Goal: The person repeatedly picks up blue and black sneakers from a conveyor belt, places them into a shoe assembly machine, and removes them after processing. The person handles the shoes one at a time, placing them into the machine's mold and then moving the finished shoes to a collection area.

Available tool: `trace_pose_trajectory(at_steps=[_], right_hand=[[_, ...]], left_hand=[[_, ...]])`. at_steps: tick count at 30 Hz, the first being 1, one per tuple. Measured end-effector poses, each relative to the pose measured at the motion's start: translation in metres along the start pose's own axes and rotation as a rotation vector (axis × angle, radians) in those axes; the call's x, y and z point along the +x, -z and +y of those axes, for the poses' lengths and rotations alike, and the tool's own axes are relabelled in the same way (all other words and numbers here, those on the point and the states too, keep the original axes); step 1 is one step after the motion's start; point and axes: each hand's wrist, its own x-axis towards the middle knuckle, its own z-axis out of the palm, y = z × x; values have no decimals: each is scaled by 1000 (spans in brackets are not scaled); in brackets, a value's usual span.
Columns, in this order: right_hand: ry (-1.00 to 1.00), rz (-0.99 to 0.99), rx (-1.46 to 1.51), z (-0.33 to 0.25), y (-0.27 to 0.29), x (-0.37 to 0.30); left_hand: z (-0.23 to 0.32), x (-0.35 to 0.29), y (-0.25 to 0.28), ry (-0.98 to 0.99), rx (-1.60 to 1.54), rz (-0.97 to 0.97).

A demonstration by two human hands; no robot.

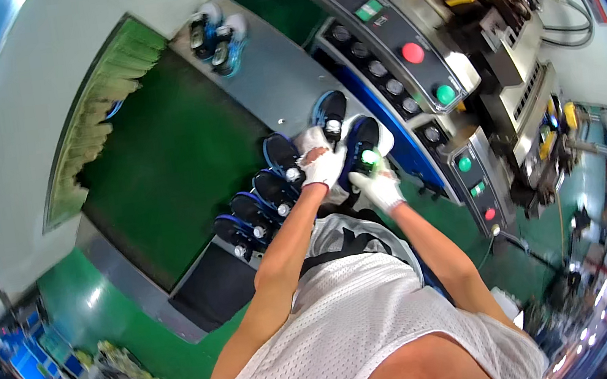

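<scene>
Between both my hands is a dark shoe point(363, 138) with a white sole, tilted so the sole shows on its right. My gloved right hand point(380, 187) closes around its heel end, near a small green glow. My left hand point(325, 164), also in a white glove, lies at the shoe's left side with its thumb side against it. Its other fingers are partly hidden beside a pale crumpled patch. Just beyond stands another dark shoe point(331, 109). Left of my left hand, several dark shoes with blue edges point(281, 152) line the ledge.
A grey ledge point(281, 77) runs around a green conveyor belt point(161, 154) under a fringed curtain point(98, 117). A pair of shoes point(223, 43) sits farther up it. At right stands a machine with control panels point(406, 38), a red button point(413, 53) and metal fixtures point(515, 46).
</scene>
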Motion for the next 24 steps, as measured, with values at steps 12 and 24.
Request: trace_pose_trajectory(at_steps=[12, 24], right_hand=[[-428, 229, 810, 12, 0, -1], [-663, 911, 1283, 99, 150, -284]], left_hand=[[-2, 19, 19, 127, -29, -317], [149, -178, -64, -629, 346, -964]])
